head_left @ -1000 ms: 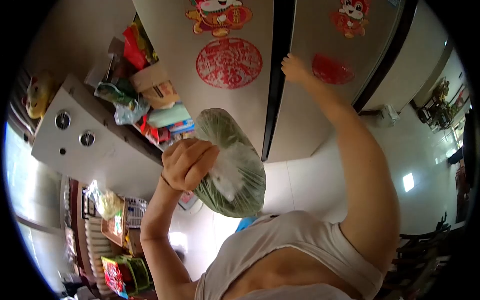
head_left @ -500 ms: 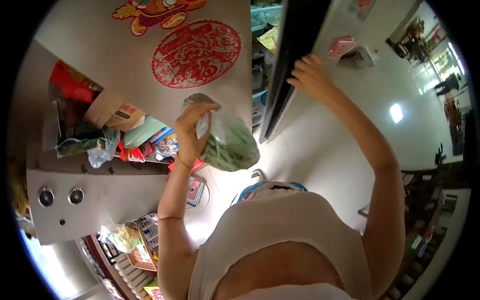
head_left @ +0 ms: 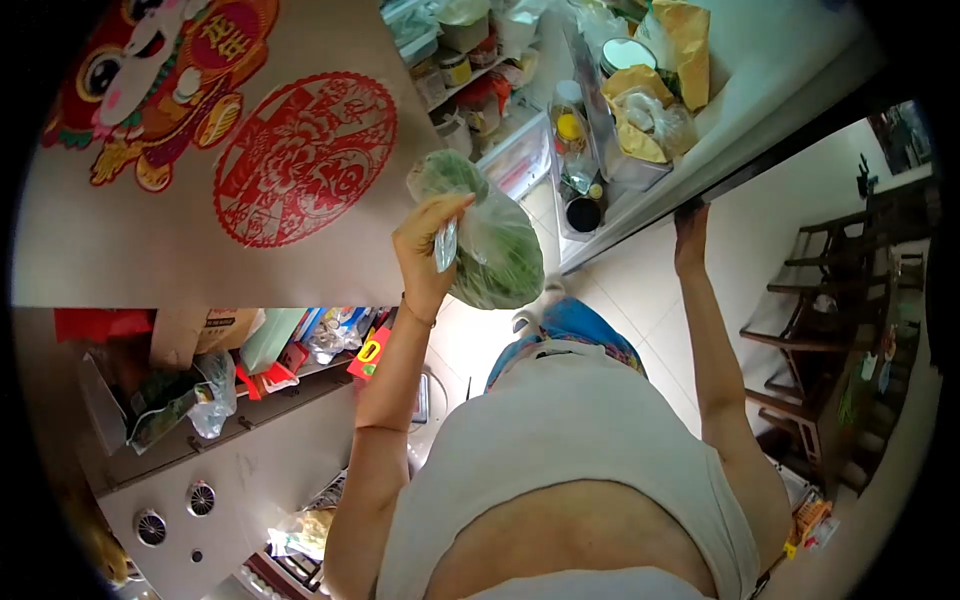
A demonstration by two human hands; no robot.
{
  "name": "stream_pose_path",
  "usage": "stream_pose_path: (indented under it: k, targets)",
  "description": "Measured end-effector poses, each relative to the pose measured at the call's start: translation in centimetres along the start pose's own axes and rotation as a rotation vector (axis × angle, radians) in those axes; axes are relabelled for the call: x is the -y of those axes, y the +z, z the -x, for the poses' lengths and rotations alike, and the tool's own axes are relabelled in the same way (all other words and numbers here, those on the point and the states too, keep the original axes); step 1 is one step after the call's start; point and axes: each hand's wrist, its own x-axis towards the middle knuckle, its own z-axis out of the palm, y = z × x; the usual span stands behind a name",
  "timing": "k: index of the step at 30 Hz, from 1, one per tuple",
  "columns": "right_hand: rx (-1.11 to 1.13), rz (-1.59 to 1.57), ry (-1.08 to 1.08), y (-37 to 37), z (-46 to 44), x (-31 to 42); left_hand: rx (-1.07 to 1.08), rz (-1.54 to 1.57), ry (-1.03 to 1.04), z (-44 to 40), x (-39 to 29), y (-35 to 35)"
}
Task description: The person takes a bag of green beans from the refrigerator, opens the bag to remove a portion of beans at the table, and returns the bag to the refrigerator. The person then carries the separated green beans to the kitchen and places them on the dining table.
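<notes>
My left hand [head_left: 428,250] is closed around the gathered neck of a clear plastic bag of green vegetables [head_left: 500,250], in front of the closed left fridge door [head_left: 300,275]. On the right, my right hand [head_left: 691,238] is at the outer edge of the opened right fridge door [head_left: 770,95]; its fingertips are dark and partly hidden by that edge. Bottles, jars and yellow paper packages [head_left: 685,50] stand in the door's racks. Behind the bag, fridge shelves [head_left: 470,80] hold jars and wrapped food.
A low shelf with paper bags [head_left: 225,330], boxes and plastic bags is at the lower left, beside a grey panel [head_left: 240,480] with round vents. Dark wooden chairs [head_left: 825,345] stand at the right. Pale floor tiles [head_left: 630,300] lie below.
The right fridge door has swung open, with my right hand moving outward and down along with it. The fridge inside has come into view. My left hand still holds the bag.
</notes>
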Motion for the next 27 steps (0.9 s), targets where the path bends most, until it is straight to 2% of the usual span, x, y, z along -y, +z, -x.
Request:
stream_pose_path:
  k: [2,4,5,6,7,8,10,15,16,18,19,22,27]
  targets:
    - [-0.046,0.016,0.001,-0.6,0.1,-0.2,0.003,0.047,0.008,-0.3,0.6,1.3]
    - [-0.101,0.012,0.034,-2.8,1.2,-4.1,0.025,0.079,0.03,-0.2,1.1,2.5]
    - [-0.086,0.254,0.16,-3.3,3.1,-7.7,0.034,0.094,0.042,-0.3,1.4,3.0]
    - [0.075,-0.279,0.516,-4.8,4.9,-11.2,0.033,0.156,-0.006,-0.5,1.7,3.6]
    - [0.465,-0.882,0.688,-5.5,5.4,-17.8,0.03,0.217,-0.058,-0.4,1.8,4.2]
    - [0.871,-1.257,1.02,-6.2,5.9,-24.4,0.023,0.277,-0.115,-0.2,1.9,4.8]
    - [0.316,-0.845,1.038,7.3,9.2,-12.4,-0.022,0.285,-0.158,-0.5,2.9,6.1]
    - [0.39,-0.894,0.856,11.1,3.2,-6.8,-0.081,0.095,-0.155,-2.1,8.7,6.7]
    - [0.399,-0.904,0.823,11.8,1.9,-7.3,-0.037,0.023,-0.13,-2.0,10.6,6.9]
    - [0.387,-0.744,0.9,11.3,-1.5,-10.7,0.052,-0.116,-0.072,-2.2,13.5,8.1]
    - [0.387,-0.663,0.931,11.5,-3.3,-12.2,0.092,-0.153,-0.152,-2.4,14.4,8.8]
    - [0.313,-0.547,0.857,13.5,-7.4,-15.1,0.05,-0.233,-0.211,-4.3,18.5,10.6]
    - [0.163,-0.569,0.89,16.6,-13.9,-19.5,0.037,-0.338,-0.23,-9.5,25.8,13.2]
